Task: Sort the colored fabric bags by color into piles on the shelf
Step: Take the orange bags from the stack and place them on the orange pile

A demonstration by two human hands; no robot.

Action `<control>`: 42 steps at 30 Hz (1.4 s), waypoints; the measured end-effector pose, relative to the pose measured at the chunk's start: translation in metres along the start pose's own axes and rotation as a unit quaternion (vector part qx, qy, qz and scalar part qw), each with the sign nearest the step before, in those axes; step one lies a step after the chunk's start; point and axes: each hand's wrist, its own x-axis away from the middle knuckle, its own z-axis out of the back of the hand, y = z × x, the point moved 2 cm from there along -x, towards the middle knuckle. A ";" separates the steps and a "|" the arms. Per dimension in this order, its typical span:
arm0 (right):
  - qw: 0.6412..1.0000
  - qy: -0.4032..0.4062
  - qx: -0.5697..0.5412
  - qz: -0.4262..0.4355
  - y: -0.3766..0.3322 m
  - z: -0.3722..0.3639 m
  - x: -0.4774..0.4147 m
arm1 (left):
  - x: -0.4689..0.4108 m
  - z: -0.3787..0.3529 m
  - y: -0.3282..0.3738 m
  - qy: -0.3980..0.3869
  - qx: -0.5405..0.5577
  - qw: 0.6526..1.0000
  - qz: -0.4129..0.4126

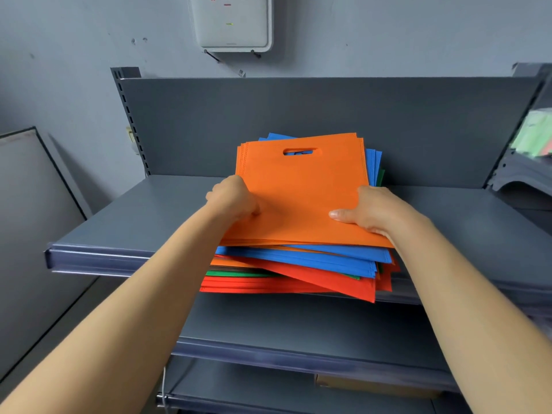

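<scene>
A mixed stack of flat fabric bags lies in the middle of the grey shelf [143, 216]. On top are orange bags [301, 186] with a cut-out handle. Under them I see blue bags [322, 258], red bags [328, 279] and a thin green bag [239, 273]; the stack overhangs the shelf's front edge. My left hand [233, 198] grips the left edge of the top orange bags. My right hand [367, 210] holds their right edge, thumb on top and fingers underneath.
The shelf has bare surface to the left and right of the stack and a grey back panel [298, 115]. Lower shelves [298, 330] sit below. A white box [233, 22] hangs on the wall above. Light green items [534, 135] sit at far right.
</scene>
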 end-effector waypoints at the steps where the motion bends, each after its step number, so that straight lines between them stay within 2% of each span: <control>1: 1.000 0.006 0.004 -0.004 0.000 0.000 0.000 | 0.001 0.002 -0.001 -0.002 0.007 1.000 0.009; 6: 0.998 0.042 0.039 -0.036 -0.006 0.007 0.008 | 0.010 0.011 -0.006 0.001 0.048 0.999 -0.009; 10: 0.990 0.138 -0.021 -0.035 -0.006 0.013 0.010 | 0.017 0.011 -0.005 0.049 0.038 0.990 -0.126; 13: 0.981 0.179 -0.065 -0.036 -0.004 0.018 0.014 | 0.024 0.010 -0.002 0.082 -0.017 0.980 -0.182; 16: 0.977 0.198 -0.059 -0.043 -0.001 0.021 0.020 | 0.030 0.004 0.003 0.035 -0.093 0.967 -0.234; 19: 0.976 0.206 -0.042 -0.049 0.001 0.022 0.026 | 0.034 -0.002 0.007 -0.029 -0.122 0.960 -0.250; 25: 0.961 0.267 -0.071 -0.023 0.009 0.029 0.038 | 0.030 0.003 0.005 -0.041 -0.131 0.967 -0.215; 29: 0.939 0.288 -0.189 -0.001 0.019 0.029 0.036 | 0.032 0.009 0.007 -0.071 -0.053 0.978 -0.188; 32: 0.906 0.254 -0.339 -0.021 0.026 0.028 0.038 | 0.026 0.010 0.003 -0.092 0.016 0.985 -0.148; 34: 0.891 0.230 -0.390 -0.033 0.027 0.028 0.040 | 0.019 0.009 0.000 -0.103 0.072 0.986 -0.112; 38: 0.873 0.209 -0.438 -0.040 0.026 0.026 0.043 | 0.015 0.010 0.002 -0.104 0.190 0.974 -0.066; 42: 0.891 0.232 -0.390 -0.011 0.019 0.025 0.045 | 0.016 0.018 0.000 -0.023 0.238 0.962 -0.133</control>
